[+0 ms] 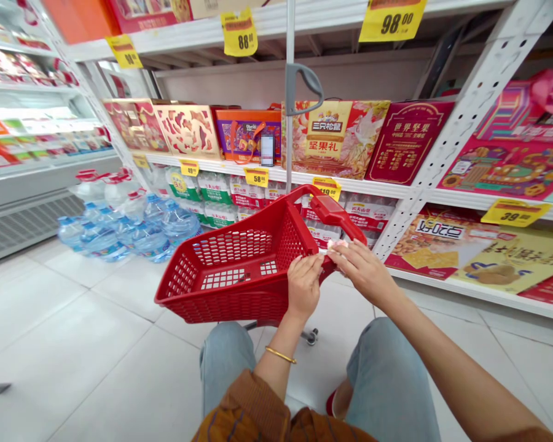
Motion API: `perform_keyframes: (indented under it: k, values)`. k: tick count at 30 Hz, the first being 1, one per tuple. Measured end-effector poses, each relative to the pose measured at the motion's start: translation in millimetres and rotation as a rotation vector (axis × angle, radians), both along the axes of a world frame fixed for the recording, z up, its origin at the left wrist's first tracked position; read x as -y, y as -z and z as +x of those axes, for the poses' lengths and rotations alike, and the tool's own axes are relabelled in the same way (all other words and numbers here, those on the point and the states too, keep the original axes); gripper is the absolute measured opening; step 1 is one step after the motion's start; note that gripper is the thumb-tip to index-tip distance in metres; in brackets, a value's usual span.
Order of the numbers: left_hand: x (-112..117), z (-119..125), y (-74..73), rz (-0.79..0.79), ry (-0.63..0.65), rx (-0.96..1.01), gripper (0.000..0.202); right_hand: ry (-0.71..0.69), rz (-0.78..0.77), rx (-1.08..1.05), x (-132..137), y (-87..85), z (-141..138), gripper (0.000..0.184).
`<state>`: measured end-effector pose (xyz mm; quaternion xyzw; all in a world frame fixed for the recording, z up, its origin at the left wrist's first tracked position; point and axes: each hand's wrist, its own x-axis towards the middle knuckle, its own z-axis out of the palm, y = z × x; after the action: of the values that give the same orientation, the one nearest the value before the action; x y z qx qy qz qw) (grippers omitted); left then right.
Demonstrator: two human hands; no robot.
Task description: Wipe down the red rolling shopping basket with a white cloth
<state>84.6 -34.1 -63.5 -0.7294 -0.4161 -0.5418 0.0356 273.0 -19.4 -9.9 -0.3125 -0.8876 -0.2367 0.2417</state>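
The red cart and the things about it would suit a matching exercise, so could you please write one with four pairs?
1. Left hand
2. Right hand
3. Bangle
4. Blue-tinted bottles

A. Standing on the tiled floor
B. Gold-coloured
C. Holding a pale crumpled wipe at the handle
D. On the rim of the red cart, with no wipe visible in it

Pairs: 1-D, 2-C, 3-B, 4-A
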Motion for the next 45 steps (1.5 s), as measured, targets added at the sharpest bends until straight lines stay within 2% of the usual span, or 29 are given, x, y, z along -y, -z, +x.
perform_keyframes:
  k: [7,10,18,21,29,38,41,45]
  values:
    - [-1.0,-1.0,4.0,0.002,0.017,0.021,0.031,0.009,-0.011,-0.103,-4.6,-3.5,24.1,0.048]
    - [0.2,-1.2,3.9,0.011,0.013,0.042,0.029,0.013,-0.014,-0.133,-2.0,-4.3,25.2,0.052]
    - [10.5,-3.0,-2.1,-0.008,0.029,0.064,0.026,0.003,0.027,0.003,27.5,-1.3,-33.6,0.046]
    - [13.2,-5.4,-3.3,-0.008,0.020,0.053,0.027,0.022,0.057,0.022,29.1,-1.8,-39.9,0.043]
    - [16.0,-9.4,-1.6,0.006,0.032,0.053,0.028,0.025,0.024,0.009,23.7,-7.1,-10.8,0.037]
    - [17.6,-9.3,-5.8,-0.023,0.033,0.079,0.025,-0.034,-0.153,-0.131,14.7,-24.9,14.3,0.042]
    - [18.6,-10.3,-6.3,-0.027,0.039,0.079,0.026,-0.047,-0.182,-0.157,16.0,-25.4,18.5,0.042]
    - [20.6,-14.9,-6.9,-0.017,0.059,0.078,0.026,-0.053,-0.147,-0.167,22.4,-22.8,14.2,0.040]
